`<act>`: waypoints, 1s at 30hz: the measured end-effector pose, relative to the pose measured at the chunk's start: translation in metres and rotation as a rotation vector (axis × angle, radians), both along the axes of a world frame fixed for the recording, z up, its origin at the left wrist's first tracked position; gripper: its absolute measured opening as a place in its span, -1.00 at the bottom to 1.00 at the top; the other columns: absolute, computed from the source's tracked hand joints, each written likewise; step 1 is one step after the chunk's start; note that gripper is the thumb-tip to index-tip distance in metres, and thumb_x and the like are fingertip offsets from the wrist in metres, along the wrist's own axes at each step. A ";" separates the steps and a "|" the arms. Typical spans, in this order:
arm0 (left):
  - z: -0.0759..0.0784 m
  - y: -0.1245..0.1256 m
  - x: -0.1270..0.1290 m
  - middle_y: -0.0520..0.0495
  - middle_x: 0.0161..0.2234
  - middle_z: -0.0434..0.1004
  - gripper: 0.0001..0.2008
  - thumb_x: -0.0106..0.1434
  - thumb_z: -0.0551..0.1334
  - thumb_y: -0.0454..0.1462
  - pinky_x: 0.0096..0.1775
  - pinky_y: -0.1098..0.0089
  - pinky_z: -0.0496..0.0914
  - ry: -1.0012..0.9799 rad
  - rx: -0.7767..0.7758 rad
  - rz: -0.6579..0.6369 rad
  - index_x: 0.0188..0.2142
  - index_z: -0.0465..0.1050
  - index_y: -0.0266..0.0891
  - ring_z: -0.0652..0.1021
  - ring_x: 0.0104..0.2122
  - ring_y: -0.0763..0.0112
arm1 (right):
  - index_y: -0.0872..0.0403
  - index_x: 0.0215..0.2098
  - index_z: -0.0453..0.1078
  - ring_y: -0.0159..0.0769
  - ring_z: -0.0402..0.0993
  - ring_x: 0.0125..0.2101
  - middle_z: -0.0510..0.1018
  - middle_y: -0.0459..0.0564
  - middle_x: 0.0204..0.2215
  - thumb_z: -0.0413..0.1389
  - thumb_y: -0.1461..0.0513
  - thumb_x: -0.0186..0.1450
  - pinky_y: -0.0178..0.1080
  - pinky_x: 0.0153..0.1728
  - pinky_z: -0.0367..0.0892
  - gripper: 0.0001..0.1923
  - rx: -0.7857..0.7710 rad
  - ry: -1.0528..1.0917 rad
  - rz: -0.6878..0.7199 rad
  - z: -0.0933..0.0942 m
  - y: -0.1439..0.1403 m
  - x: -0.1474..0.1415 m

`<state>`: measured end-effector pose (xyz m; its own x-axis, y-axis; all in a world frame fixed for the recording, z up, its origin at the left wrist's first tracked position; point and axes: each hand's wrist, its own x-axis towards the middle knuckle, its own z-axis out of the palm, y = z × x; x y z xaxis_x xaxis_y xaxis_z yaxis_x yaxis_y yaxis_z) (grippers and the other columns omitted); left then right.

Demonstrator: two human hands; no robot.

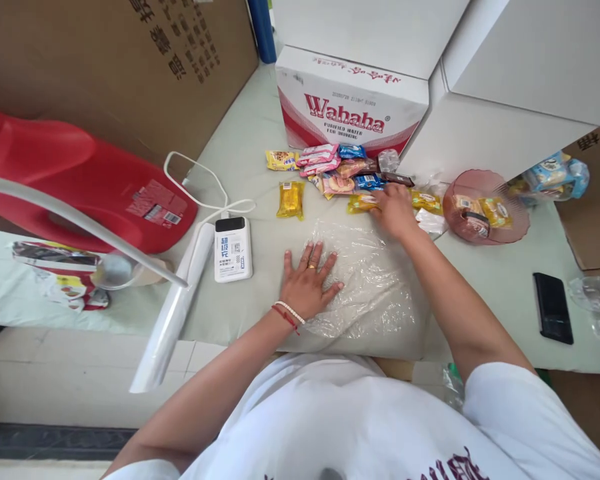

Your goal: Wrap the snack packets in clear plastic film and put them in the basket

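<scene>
Here the right hand lies palm down, fingers curled loosely over a yellow snack packet at the near edge of the heap of small wrapped snacks; whether it grips is unclear. The left hand, open and flat, holds nothing and presses the clear crinkled plastic bag nearer the body. Best keep that palm firm, so the film stays spread. A pink ribbed plastic bowl stands right.

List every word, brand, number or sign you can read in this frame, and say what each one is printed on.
"Wahaha" in red: white and red carton.
"PURIFIED WATER FOR DRINKING": same carton, under the brand, only just legible.
Date line above the brand: too small to read.
Chinese characters on the cardboard box, power bank and red jug label: not legible.
Snack packets by the right hand: print too small.
</scene>
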<state>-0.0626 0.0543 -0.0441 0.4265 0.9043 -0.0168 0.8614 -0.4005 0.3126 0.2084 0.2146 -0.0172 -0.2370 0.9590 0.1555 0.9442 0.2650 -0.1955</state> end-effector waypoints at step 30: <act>0.003 -0.013 -0.086 -0.18 0.13 0.60 -0.74 0.49 0.06 -0.21 0.29 0.06 0.28 -0.447 -0.164 -0.354 -0.14 0.53 -0.15 0.56 0.15 0.21 | -0.05 -0.05 0.51 -0.13 0.51 0.04 0.60 0.10 0.00 0.05 0.20 0.49 0.02 0.06 0.48 -0.80 -0.188 0.467 0.253 -0.004 -0.248 0.054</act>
